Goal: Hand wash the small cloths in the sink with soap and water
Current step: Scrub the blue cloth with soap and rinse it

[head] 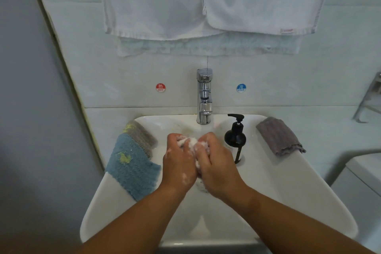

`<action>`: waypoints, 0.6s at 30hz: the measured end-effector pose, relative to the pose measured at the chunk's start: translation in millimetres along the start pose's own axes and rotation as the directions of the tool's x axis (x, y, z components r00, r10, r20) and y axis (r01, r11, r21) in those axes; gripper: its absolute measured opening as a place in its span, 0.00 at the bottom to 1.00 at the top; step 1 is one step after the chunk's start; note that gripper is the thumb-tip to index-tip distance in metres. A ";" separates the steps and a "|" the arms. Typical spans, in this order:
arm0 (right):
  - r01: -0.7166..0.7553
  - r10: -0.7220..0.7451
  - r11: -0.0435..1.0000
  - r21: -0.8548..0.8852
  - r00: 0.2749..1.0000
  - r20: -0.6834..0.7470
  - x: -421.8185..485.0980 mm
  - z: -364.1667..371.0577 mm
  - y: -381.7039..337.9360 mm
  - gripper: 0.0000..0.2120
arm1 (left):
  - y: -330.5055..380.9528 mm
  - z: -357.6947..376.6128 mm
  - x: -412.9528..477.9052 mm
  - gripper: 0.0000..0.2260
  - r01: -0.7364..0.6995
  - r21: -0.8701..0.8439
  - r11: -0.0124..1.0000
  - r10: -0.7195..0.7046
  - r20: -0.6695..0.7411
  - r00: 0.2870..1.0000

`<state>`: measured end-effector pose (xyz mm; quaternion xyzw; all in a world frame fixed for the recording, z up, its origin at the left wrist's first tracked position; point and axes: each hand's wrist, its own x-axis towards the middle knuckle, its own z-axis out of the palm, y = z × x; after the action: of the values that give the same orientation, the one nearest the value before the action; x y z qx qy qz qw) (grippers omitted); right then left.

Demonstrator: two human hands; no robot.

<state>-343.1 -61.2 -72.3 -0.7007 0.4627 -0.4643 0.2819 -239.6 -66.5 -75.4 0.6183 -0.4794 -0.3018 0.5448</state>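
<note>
Left hand (179, 163) and right hand (216, 163) curl fingers round a soapy cloth (190, 141) over the sink (278, 192), so washing seems midway, with blue cloth (132, 169) and grey cloth (278, 136) apparently unwashed.

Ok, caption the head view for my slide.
Left hand and right hand grip a soapy cloth over the sink, blue cloth on one rim, grey cloth opposite, soap pump nearby.

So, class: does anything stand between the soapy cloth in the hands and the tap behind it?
Nothing visible does. The left hand and right hand grip the soapy cloth directly in front of the tap; the pump bottle stands off to its right.
</note>
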 end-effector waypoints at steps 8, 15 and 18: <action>-0.229 0.230 0.936 -0.266 0.973 -0.027 10.8 -13.4 15.8 0.10 | 5.9 5.5 -12.4 0.04 -0.222 0.028 0.975 0.215 0.160 0.963; 0.043 -0.051 0.995 -0.085 0.994 -0.097 18.3 -17.5 -8.8 0.06 | 17.4 -0.5 -9.3 0.02 -0.126 0.030 0.992 0.121 0.140 0.983; -0.162 0.142 0.975 -0.154 0.981 -0.134 29.4 -19.4 9.1 0.07 | 23.7 2.0 -19.0 0.04 -0.154 -0.046 0.987 0.161 0.238 0.958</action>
<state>-360.2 -91.0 -60.4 -0.6542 0.5682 -0.4436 0.2289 -254.5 -48.5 -55.8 0.5295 -0.5856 -0.3367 0.5131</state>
